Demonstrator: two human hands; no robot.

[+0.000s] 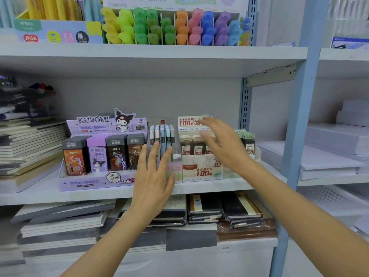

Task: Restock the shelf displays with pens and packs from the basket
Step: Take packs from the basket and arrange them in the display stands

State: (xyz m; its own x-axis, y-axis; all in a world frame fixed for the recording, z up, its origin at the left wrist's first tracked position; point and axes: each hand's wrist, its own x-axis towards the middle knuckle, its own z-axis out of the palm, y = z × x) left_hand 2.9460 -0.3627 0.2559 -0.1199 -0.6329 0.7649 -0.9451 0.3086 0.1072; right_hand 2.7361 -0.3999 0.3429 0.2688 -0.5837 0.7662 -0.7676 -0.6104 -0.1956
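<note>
Straightening the row: judged from both hands being free of stock, the step looks like squaring up the displays on the white metal middle shelf [30, 194] before more goes in.
Doing it well: push low on the card bases, not on the tall header cards, so nothing tips. Keep the fronts in line with the shelf's front edge.
Purple Kuromi cardboard display box [95, 176]: sits left of centre at the front edge. It holds four upright lead packs in orange, lilac and dark prints, and looks full.
Left hand [153, 176]: holds nothing. The fingers are straight and fanned, raised just in front of the gap between the purple box and the pens. I cannot tell if it touches either.
Slim pastel pens in a clear plastic rack [162, 136]: stand upright at mid-shelf, in pink, blue and grey. They are light and top-heavy, so brush them gently.
White-and-red cardboard display of brown lead packs [201, 168]: stands just right of the pens, with its front at the shelf edge.
Right hand [225, 144]: blurred, with fingers spread and nothing in it, held over that display's packs. Contact is unclear.
Green-capped packs [246, 136]: a tight row towards the shelf's right end.
Basket: not in view.
</note>
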